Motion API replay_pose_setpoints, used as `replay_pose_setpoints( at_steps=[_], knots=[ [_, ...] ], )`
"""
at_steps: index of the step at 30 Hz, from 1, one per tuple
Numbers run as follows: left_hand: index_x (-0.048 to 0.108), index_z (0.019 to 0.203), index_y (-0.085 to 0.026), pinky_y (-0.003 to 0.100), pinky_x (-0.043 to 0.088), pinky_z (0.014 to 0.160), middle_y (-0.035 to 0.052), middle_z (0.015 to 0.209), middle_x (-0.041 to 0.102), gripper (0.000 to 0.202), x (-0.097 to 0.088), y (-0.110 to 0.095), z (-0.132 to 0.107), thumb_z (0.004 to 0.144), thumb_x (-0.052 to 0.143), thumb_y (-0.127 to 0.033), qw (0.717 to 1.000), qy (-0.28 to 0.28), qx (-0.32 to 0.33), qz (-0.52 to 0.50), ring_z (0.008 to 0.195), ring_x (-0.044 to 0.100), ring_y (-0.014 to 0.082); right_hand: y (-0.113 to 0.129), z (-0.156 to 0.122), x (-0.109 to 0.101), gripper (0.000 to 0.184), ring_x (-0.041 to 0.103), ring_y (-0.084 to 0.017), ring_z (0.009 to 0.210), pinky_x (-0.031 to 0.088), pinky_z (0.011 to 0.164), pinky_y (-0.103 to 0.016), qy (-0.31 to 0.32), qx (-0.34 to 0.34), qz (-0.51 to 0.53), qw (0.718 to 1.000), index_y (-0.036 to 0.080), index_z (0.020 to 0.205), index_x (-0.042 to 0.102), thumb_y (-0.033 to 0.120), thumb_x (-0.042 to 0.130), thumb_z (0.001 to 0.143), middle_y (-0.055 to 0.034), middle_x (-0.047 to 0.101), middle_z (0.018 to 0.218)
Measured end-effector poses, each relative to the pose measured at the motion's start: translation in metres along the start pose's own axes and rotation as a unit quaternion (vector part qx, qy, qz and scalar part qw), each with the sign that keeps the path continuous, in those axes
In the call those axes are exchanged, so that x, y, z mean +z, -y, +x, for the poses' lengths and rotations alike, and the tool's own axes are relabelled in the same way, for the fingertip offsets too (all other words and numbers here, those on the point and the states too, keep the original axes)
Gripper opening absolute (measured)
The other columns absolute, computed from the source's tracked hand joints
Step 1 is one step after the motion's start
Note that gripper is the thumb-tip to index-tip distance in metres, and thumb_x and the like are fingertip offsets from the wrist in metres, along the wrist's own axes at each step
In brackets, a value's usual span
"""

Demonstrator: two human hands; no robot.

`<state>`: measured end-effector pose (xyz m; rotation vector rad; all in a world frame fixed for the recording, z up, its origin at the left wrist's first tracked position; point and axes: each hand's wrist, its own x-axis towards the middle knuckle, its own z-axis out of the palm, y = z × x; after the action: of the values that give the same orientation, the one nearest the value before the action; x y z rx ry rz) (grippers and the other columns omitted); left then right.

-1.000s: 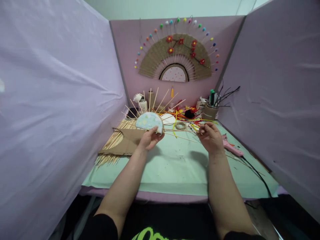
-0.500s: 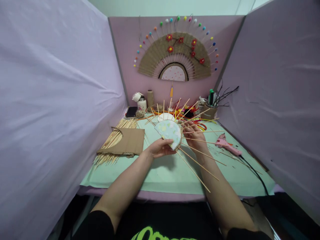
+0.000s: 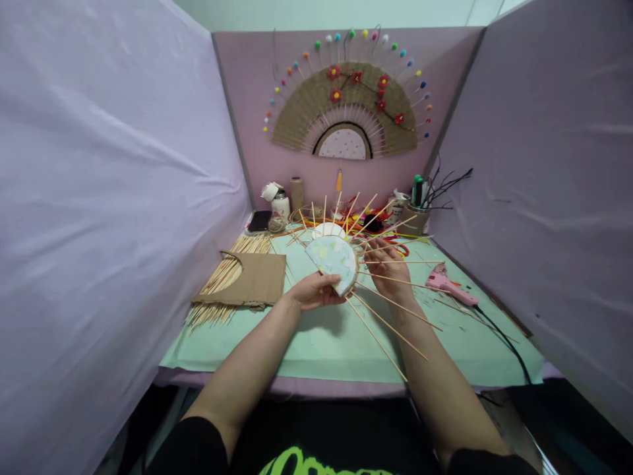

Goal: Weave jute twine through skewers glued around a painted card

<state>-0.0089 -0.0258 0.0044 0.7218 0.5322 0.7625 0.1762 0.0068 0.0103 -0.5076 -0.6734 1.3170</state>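
Note:
My left hand (image 3: 320,292) grips a half-round piece (image 3: 331,260) covered in pale blue floral fabric, thumb on its face. Thin wooden sticks (image 3: 388,324) fan out from its curved edge, up, right and toward me. Just right of that edge, among the sticks, is my right hand (image 3: 388,269), its fingers bent and close together. Something thin like twine (image 3: 357,244) shows near its fingertips; whether the fingers pinch it is too small to tell. Behind the half-round piece lies a white round object (image 3: 328,231).
Cut cardboard (image 3: 262,280) rests over a pile of sticks (image 3: 212,316) at left. A pink glue gun (image 3: 451,285) with a black cord lies at right. Jars, twine and a pot of twigs (image 3: 415,220) line the back. A decorated fan (image 3: 346,99) hangs on the back panel.
The half-round piece has shifted slightly left with my left hand, and its sticks have swung a little. My right hand's fingers sit slightly farther from its edge.

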Motion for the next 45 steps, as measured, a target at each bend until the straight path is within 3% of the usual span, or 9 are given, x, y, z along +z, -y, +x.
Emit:
replay_pose_setpoints(
  at_steps=[4, 8, 14, 20, 31, 36, 41, 45],
  knots=[
    [0.057, 0.112, -0.008, 0.025, 0.050, 0.065, 0.0133, 0.091, 0.070, 0.034, -0.001, -0.005, -0.002, 0.079, 0.058, -0.018, 0.999, 0.025, 0.005, -0.027, 0.074, 0.067, 0.0174, 0.003, -0.002, 0.002, 0.027, 0.067, -0.012, 0.086, 0.055, 0.076, -0.024, -0.011, 0.001, 0.010, 1.000, 0.021, 0.087, 0.064, 0.010, 0.070, 0.064, -0.0005, 0.070, 0.098],
    [0.058, 0.109, -0.006, 0.023, 0.050, 0.062, 0.0145, 0.091, 0.070, 0.032, -0.002, -0.008, -0.002, 0.079, 0.054, -0.019, 0.998, 0.024, 0.016, -0.057, 0.075, 0.068, 0.0180, 0.007, -0.003, 0.002, 0.026, 0.066, -0.012, 0.087, 0.055, 0.074, -0.024, -0.008, -0.001, 0.016, 1.000, 0.023, 0.086, 0.065, 0.009, 0.067, 0.064, 0.0019, 0.070, 0.098],
    [0.057, 0.109, -0.004, 0.031, 0.051, 0.078, 0.0162, 0.093, 0.070, 0.035, -0.003, -0.007, 0.000, 0.075, 0.054, -0.014, 0.995, 0.000, 0.034, -0.089, 0.086, 0.067, 0.0222, 0.011, -0.003, -0.002, 0.024, 0.065, -0.011, 0.090, 0.054, 0.078, -0.027, -0.003, -0.021, 0.024, 0.999, 0.025, 0.086, 0.064, 0.009, 0.063, 0.068, 0.0029, 0.069, 0.102],
    [0.051, 0.121, -0.004, 0.027, 0.051, 0.072, 0.0178, 0.102, 0.068, 0.046, -0.003, -0.007, 0.000, 0.076, 0.053, -0.014, 0.997, 0.016, 0.030, -0.075, 0.089, 0.067, 0.0212, 0.010, -0.002, -0.003, 0.026, 0.065, -0.011, 0.089, 0.053, 0.080, -0.028, -0.005, -0.028, 0.035, 0.999, 0.026, 0.086, 0.064, 0.008, 0.062, 0.067, 0.0037, 0.070, 0.096],
    [0.061, 0.100, -0.005, 0.022, 0.049, 0.063, 0.0142, 0.090, 0.068, 0.029, -0.001, -0.009, 0.000, 0.072, 0.055, -0.010, 0.996, -0.019, 0.053, -0.074, 0.073, 0.063, 0.0146, 0.011, -0.003, -0.004, 0.025, 0.064, -0.010, 0.081, 0.050, 0.065, -0.023, -0.007, -0.030, 0.039, 0.999, 0.024, 0.086, 0.064, 0.010, 0.063, 0.066, 0.0036, 0.070, 0.092],
    [0.061, 0.098, -0.007, 0.020, 0.047, 0.060, 0.0102, 0.085, 0.065, 0.027, -0.005, -0.018, -0.003, 0.072, 0.054, -0.011, 0.991, -0.012, 0.078, -0.109, 0.070, 0.060, 0.0121, 0.015, 0.003, -0.009, 0.014, 0.056, -0.007, 0.060, 0.046, 0.056, -0.020, -0.005, -0.050, 0.031, 0.998, 0.023, 0.082, 0.063, 0.017, 0.064, 0.069, 0.0051, 0.064, 0.071],
    [0.060, 0.095, -0.007, 0.019, 0.047, 0.060, 0.0087, 0.080, 0.062, 0.025, -0.008, -0.027, -0.005, 0.071, 0.054, -0.010, 0.983, -0.019, 0.112, -0.147, 0.070, 0.058, 0.0106, 0.021, 0.004, -0.014, 0.013, 0.044, -0.006, 0.047, 0.046, 0.057, -0.021, -0.002, -0.120, -0.002, 0.993, 0.022, 0.082, 0.063, 0.023, 0.067, 0.069, 0.0080, 0.046, 0.050],
    [0.060, 0.092, -0.009, 0.020, 0.047, 0.062, 0.0066, 0.078, 0.063, 0.021, -0.008, -0.030, -0.003, 0.071, 0.056, -0.009, 0.974, -0.079, 0.170, -0.125, 0.070, 0.058, 0.0108, 0.028, -0.001, -0.011, 0.014, 0.047, -0.007, 0.051, 0.047, 0.063, -0.024, 0.036, -0.144, -0.035, 0.988, 0.022, 0.082, 0.064, 0.025, 0.068, 0.069, 0.0058, 0.049, 0.055]
  ],
)
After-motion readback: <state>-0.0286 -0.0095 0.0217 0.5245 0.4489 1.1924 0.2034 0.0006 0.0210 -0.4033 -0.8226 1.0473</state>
